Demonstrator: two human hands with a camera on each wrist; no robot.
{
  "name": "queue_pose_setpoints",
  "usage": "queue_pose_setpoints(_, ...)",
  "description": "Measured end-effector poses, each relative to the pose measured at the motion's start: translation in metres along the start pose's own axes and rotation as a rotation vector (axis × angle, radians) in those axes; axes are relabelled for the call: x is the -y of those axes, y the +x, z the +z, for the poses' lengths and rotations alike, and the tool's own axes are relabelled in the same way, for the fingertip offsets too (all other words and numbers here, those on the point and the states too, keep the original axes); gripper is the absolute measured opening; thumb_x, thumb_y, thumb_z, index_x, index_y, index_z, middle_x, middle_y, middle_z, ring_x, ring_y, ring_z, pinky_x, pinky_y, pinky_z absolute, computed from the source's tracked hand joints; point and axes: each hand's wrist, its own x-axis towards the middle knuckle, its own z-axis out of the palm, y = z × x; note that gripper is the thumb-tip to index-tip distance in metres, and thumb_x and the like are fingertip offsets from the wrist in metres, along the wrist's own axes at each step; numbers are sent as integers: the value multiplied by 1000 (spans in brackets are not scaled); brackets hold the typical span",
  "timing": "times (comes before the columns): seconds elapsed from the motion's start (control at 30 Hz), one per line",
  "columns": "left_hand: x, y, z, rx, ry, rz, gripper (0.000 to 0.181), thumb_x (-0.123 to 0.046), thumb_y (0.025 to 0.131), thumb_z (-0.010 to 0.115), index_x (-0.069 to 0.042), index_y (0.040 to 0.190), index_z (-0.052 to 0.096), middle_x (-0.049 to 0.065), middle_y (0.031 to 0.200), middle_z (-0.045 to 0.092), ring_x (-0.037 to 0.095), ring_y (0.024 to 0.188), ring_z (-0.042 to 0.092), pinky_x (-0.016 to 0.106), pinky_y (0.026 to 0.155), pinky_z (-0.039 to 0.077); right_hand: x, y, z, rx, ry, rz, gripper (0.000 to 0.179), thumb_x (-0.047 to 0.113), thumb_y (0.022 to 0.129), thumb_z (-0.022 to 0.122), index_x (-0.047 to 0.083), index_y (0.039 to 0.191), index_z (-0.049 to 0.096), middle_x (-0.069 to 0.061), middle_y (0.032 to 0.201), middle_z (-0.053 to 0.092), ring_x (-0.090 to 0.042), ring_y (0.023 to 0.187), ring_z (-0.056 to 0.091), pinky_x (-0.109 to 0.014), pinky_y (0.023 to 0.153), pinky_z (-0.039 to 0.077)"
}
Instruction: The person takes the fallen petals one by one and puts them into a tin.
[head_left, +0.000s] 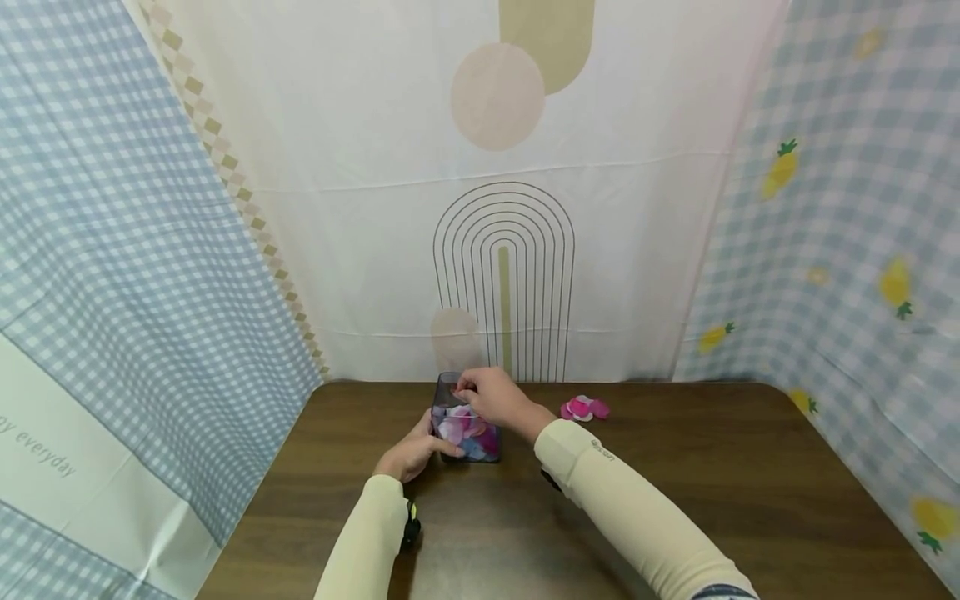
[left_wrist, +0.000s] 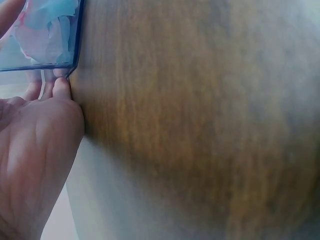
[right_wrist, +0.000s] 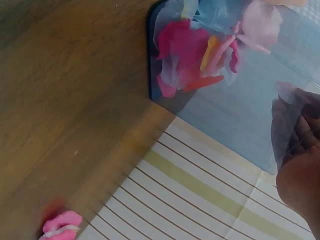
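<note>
A clear, dark-tinted plastic box (head_left: 442, 388) stands on the table, its lower part filled with pink, white, blue and magenta artificial petals (head_left: 468, 429). Around its left side, my left hand (head_left: 408, 452) grips it, thumb across the front; the left wrist view shows fingers behind the box's edge (left_wrist: 76, 45). At the box's mouth is my right hand (head_left: 495, 398), fingertips bent down together inside. In the right wrist view this hand (right_wrist: 300, 132) shows through the clear wall, pinching a small pale-pink petal (right_wrist: 286, 90). Its fingertips are above the heaped petals.
A small pile of pink and white petals (head_left: 583, 408) lies right of the box near the table's back edge. Brown wooden table (head_left: 675, 500) extends to both sides. A patterned cloth (head_left: 375, 250) hangs behind, with checked cloths at left and right.
</note>
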Motion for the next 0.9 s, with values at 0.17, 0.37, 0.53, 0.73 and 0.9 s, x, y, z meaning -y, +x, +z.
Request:
queue_pose_setpoints(0.17,0,0,0,1,-1,3,105,4,76,85,-12,161,25,15,158,51,29,143,48,58,134,17,2,-2,0,-1,-8,25,12,20,106,67,14,103,77,-2,104,81,-11,87,68,-32,79,60)
queue_pose_setpoints(0.37,-2,-2,1,-8,8,3,105,4,77,85,-10,162,24,17,160,47,33,147,44,61,134,13,3,-2,0,11,-58,1,14,22,106,67,13,104,77,-1,102,81,-14,90,72,-35,83,61)
queue_pose_setpoints(0.53,-3,-3,1,1,25,6,104,3,78,85,-10,161,24,17,162,45,35,151,40,63,133,11,4,-1,2,4,-77,10,14,25,104,70,14,103,77,-1,101,81,-18,92,74,-39,85,61)
queue_pose_setpoints(0.73,-2,-2,-1,-1,14,-11,103,2,78,86,-12,160,26,16,161,46,34,150,42,61,134,12,5,0,3,12,-92,16,14,23,105,68,13,106,78,-2,104,81,-20,97,75,-41,89,61)
queue_pose_setpoints(0.9,0,0,-2,3,11,-11,104,1,78,86,-12,161,25,15,162,46,33,149,42,61,134,13,5,1,3,17,-119,16,15,20,105,68,13,109,79,-3,106,81,-21,99,74,-41,91,60)
